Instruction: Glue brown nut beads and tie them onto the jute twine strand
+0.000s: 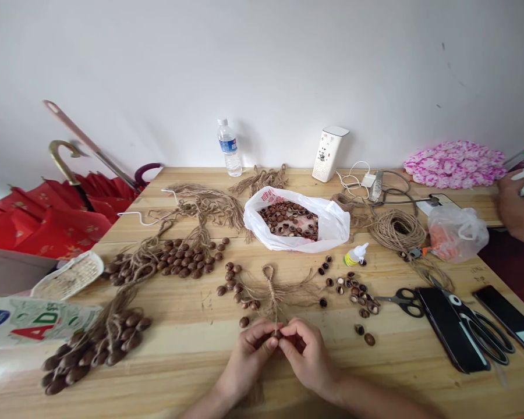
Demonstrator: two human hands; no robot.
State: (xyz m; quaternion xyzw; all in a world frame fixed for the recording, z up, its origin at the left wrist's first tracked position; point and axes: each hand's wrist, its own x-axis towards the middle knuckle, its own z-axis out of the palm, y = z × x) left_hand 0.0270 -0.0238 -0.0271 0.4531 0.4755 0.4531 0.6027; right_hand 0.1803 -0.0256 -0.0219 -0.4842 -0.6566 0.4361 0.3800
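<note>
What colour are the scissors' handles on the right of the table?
Black. The scissors lie beside a dark phone; head view shows them best.

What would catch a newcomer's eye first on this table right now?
Probably the two hands at the near edge, left hand and right hand, pinching a small brown nut shell at the end of a knotted jute cord. Behind it, mid-table, a white plastic bag lies open, full of shells. To the left lie finished shell clusters on twine, and bright red umbrellas lean beyond the table's left edge.
</note>
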